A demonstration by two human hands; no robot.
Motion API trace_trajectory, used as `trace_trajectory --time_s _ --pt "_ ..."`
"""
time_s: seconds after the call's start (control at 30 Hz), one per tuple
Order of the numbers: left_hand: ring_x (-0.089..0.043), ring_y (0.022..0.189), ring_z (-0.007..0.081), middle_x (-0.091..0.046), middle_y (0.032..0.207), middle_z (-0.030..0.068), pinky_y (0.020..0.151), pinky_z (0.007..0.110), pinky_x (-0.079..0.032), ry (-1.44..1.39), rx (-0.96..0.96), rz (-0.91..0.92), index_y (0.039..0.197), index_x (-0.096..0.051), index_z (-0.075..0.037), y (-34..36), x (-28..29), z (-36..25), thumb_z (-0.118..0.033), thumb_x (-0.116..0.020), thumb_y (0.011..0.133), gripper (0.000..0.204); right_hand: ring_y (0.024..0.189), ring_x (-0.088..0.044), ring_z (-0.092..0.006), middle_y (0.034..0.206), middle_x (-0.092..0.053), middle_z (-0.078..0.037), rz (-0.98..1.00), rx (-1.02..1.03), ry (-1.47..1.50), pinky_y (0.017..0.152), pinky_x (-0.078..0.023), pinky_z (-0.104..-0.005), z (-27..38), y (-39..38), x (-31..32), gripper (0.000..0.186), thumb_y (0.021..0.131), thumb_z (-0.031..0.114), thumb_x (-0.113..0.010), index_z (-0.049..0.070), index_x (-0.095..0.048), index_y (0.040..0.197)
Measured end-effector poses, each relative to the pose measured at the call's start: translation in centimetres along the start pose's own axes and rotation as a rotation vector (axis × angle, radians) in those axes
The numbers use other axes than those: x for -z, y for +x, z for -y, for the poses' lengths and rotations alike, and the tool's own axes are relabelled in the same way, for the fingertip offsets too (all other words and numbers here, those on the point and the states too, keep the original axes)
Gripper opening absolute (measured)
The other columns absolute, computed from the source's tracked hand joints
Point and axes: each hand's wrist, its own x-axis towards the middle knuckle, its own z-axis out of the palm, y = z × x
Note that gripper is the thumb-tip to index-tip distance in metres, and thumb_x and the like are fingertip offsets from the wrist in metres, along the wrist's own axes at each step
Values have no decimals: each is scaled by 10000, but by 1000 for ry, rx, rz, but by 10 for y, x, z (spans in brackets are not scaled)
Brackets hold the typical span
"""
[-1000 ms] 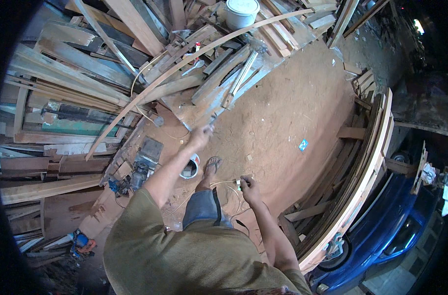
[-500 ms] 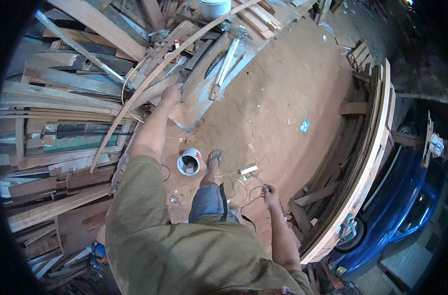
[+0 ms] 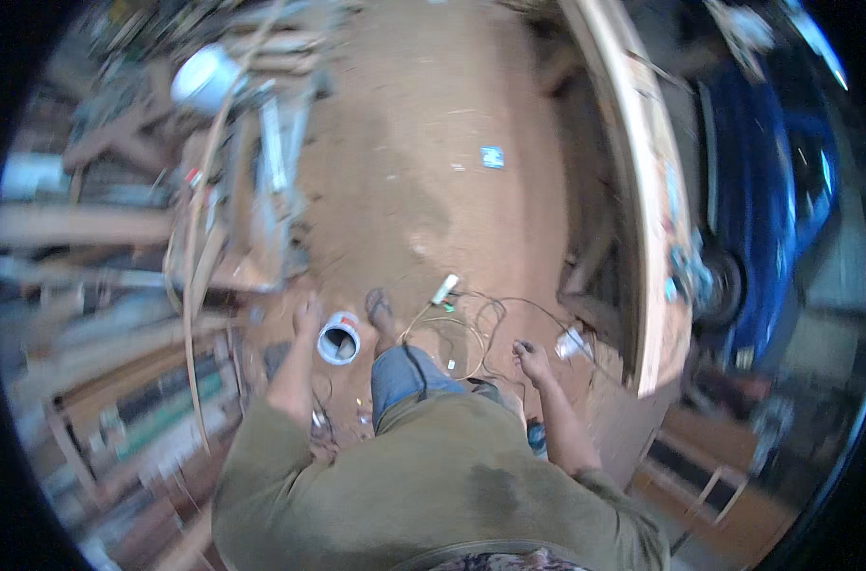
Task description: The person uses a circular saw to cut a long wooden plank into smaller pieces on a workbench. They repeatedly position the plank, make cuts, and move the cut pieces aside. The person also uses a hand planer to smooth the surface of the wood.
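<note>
My left hand (image 3: pixel 306 312) hangs low over the ground between a white bucket (image 3: pixel 350 322) and the end of a board pile; motion blur hides its fingers, and nothing held shows. My right hand (image 3: pixel 528 358) is at the other side of my body with fingers drawn together. A small dark spot shows at its fingertips, too small to name. Nearest to it on the ground lie loops of dark cable (image 3: pixel 497 312) and a thin yellow cable (image 3: pixel 477 341). A pale oblong block (image 3: pixel 444 289) rests at the cables.
Stacked boards and frames (image 3: pixel 138 409) fill the left side, with a second white bucket (image 3: pixel 204 80) beyond. A long thin strip of wood (image 3: pixel 190 328) leans there. At right stands a long timber structure (image 3: pixel 647 190), with a blue car (image 3: pixel 751 219) behind it.
My view has swung to the right. My left hand has come back from the boards at upper left to near the bucket. My right hand remains low at the right, fingers still drawn together.
</note>
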Motion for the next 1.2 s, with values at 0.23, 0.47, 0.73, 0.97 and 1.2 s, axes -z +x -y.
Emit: trace_trajectory --time_s 0.23,0.47,0.73,0.97,1.2 --pt "-628 576 154 -618 689 30 482 281 -506 -33 405 511 902 -623 -69 -164 -137 -28 -421 -436 1065 430 838 -641 -123 985 -704 -70 -585 349 59 744 -532 -300 -117 -3 210 309 992 216 -639 -8 -677 1201" --pt "-623 601 129 -644 771 46 477 282 -498 -119 211 271 883 -644 -80 -252 -253 -30 -351 -524 1015 325 801 -610 -120 904 -686 -65 -900 567 158 771 -506 -292 -154 -32 481 260 981 205 -644 5 -695 1140" --pt "-661 725 156 -711 933 96 674 280 -524 367 -112 467 1085 -674 31 -482 -378 -133 -376 -631 996 419 933 -704 -234 1004 -736 -145 -720 496 96 844 -539 -361 -211 22 610 343 942 253 -680 44 -675 1214" --pt "-648 703 119 -707 875 58 601 254 -486 284 82 428 1029 -679 -19 -481 -415 -127 -353 -620 1006 340 1254 -569 -352 1414 -545 -226 -479 498 -454 1026 -480 -450 -131 114 606 556 862 191 -671 129 -559 1403" --pt "-604 641 119 -654 778 29 526 250 -460 172 388 460 957 -680 -41 -464 -481 -151 -328 -621 1009 298 1480 -270 -426 1615 -315 -160 -357 545 -1037 1215 -196 -556 -110 192 602 615 879 208 -618 175 -486 1479"
